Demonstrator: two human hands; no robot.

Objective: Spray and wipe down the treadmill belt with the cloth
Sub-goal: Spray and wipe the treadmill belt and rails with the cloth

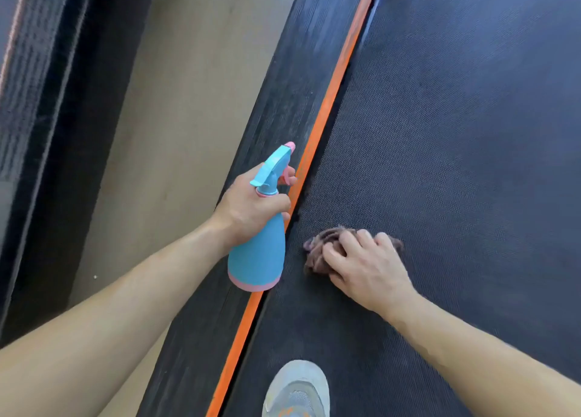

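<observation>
Risk: the bunched mauve-brown cloth (320, 243) may skid or unravel under a hard push, and spray left on the dark textured treadmill belt (456, 134) could make it slick beside the grey shoe (297, 391).
Left hand (251, 203): fingers wrapped round the neck of the blue plastic spray bottle (257, 259), which hangs above the orange edge stripe (327, 102).
Right hand (367, 269): fingers curled over the cloth, pressing it onto the belt's left side.
</observation>
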